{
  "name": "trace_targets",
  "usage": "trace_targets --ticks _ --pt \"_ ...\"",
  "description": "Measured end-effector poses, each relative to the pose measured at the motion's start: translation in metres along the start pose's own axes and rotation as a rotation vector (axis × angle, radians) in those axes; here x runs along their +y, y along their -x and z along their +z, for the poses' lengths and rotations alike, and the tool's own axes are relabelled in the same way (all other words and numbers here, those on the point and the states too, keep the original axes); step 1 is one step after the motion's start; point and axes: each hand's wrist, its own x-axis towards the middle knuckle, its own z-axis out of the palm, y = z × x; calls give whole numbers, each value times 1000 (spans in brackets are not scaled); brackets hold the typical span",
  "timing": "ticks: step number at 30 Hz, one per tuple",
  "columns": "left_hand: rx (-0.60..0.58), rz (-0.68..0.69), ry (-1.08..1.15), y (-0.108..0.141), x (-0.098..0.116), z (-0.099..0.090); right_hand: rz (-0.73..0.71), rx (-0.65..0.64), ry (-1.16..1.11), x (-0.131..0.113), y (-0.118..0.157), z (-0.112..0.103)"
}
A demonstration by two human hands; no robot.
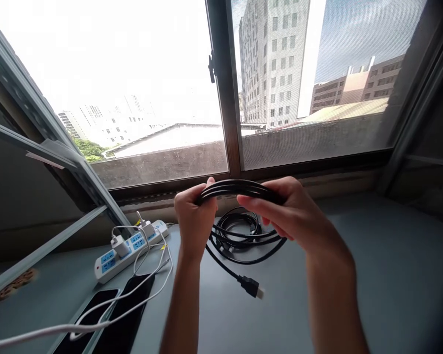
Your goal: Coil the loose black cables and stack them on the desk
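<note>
A black cable point(239, 187) is looped into a coil held up above the table. My left hand point(196, 216) is closed round the coil's left side, thumb on top. On the right side, my right hand point(288, 209) grips the same coil between thumb and fingers. One end of the cable hangs below my left hand, with a black connector point(250, 286) that has a light-coloured tip. Behind and below the held loops, a second black coiled cable point(227, 248) lies on the table, partly hidden by the held loops.
A white power strip point(133, 250) with plugged-in chargers stands at the left. White cables point(133, 290) run over two dark flat devices point(121, 314) on the grey table point(280, 314). A metal frame point(92, 187) rises at the left, and a window point(229, 98) is behind.
</note>
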Motion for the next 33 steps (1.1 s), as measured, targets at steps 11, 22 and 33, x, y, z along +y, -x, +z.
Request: trace_targets --ticks 11,22,33 --pt "-797 -635 32 -7 -64 40 -224 491 15 18 -15 9" --pt "-822 -458 636 -10 -65 45 -380 474 -318 30 -25 3" --pt "-274 -206 605 -23 -43 18 -155 384 -67 36 -32 -8"
